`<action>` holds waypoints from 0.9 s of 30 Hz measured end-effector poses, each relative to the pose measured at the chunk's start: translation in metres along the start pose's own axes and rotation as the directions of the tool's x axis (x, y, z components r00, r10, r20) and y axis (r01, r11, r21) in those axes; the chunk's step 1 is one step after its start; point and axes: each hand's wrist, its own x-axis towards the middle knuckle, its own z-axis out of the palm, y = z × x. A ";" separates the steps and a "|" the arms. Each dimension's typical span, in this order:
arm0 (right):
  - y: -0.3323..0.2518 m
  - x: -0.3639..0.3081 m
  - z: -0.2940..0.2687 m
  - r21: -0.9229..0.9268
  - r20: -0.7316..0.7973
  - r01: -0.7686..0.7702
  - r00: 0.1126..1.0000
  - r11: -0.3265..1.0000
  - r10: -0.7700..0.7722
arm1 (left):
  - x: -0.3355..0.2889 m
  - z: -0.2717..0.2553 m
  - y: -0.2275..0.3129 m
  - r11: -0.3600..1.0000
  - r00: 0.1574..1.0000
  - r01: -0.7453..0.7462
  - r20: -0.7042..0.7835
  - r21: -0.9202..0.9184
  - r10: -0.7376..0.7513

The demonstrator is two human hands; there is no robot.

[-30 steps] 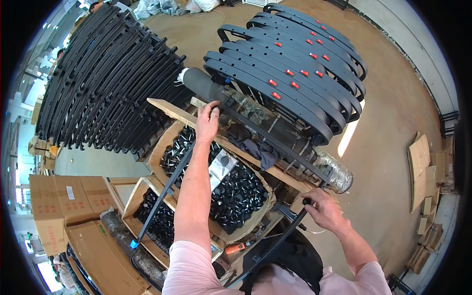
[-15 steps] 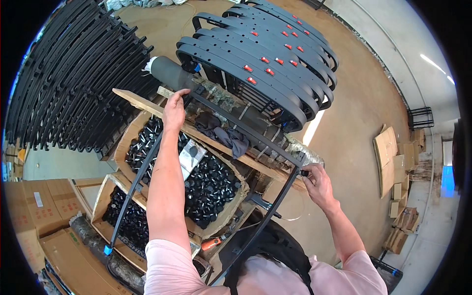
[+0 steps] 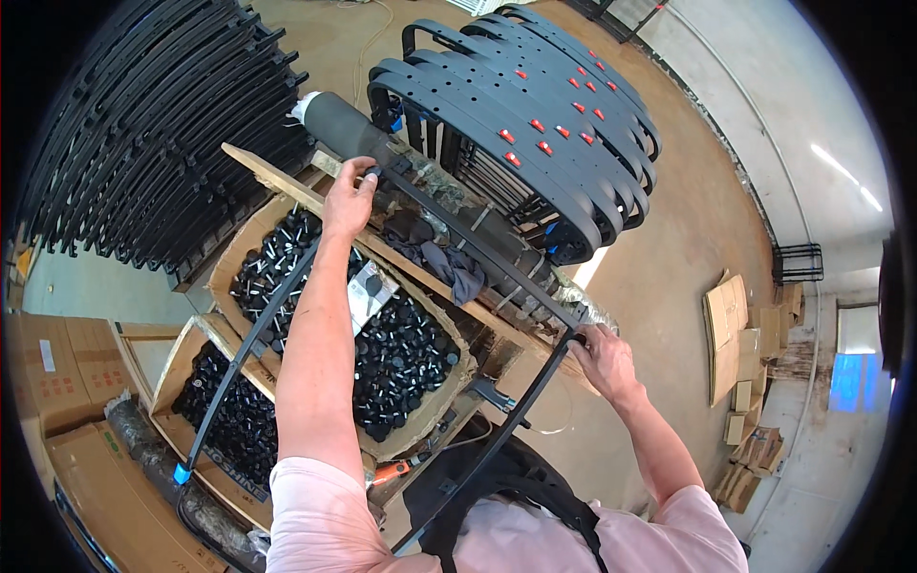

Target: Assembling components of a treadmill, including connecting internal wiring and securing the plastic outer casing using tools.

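A black metal tube frame (image 3: 478, 246) lies in front of me, its far bar sloping from upper left to right and its two side bars running back toward me. At the far left corner, my left hand (image 3: 348, 202) pinches a round black screw-in foot (image 3: 373, 173) against the frame. My right hand (image 3: 608, 365) is closed at the right corner, its fingers on another black screw-in foot (image 3: 576, 339); how far either foot sits in the tube is hidden. Below my left forearm, an open carton (image 3: 468, 377) holds many black feet with metal threads.
A second carton (image 3: 164, 382) of feet stands left. A wooden board (image 3: 277, 183) and dark cloth (image 3: 454, 272) lie beneath the frame. Curved black frames (image 3: 516, 105) are stacked ahead, more frames (image 3: 158, 134) at left. An orange-handled tool (image 3: 390, 473) lies near my body.
My right hand has shifted slightly left, closer against the frame's corner, with the foot. My left hand's fingers now show a foot at the left corner. The whole view has shifted slightly.
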 end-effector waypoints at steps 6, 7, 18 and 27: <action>-0.010 0.013 0.006 -0.015 0.000 -0.108 0.994 0.994 0.108 | 0.003 -0.009 -0.016 0.984 0.988 -0.155 0.003 0.086 0.155; -0.007 0.015 0.008 -0.036 0.009 -0.127 0.992 0.991 0.127 | 0.002 -0.008 -0.009 0.989 0.993 -0.120 0.014 0.089 0.119; -0.002 0.010 -0.010 -0.041 0.189 -0.103 0.976 0.994 0.109 | -0.003 -0.005 0.006 0.987 0.998 -0.068 -0.002 0.143 0.069; -0.021 0.018 -0.018 -0.244 0.238 -0.159 0.946 0.956 0.218 | -0.010 -0.004 0.018 0.981 0.999 0.041 -0.009 0.190 -0.040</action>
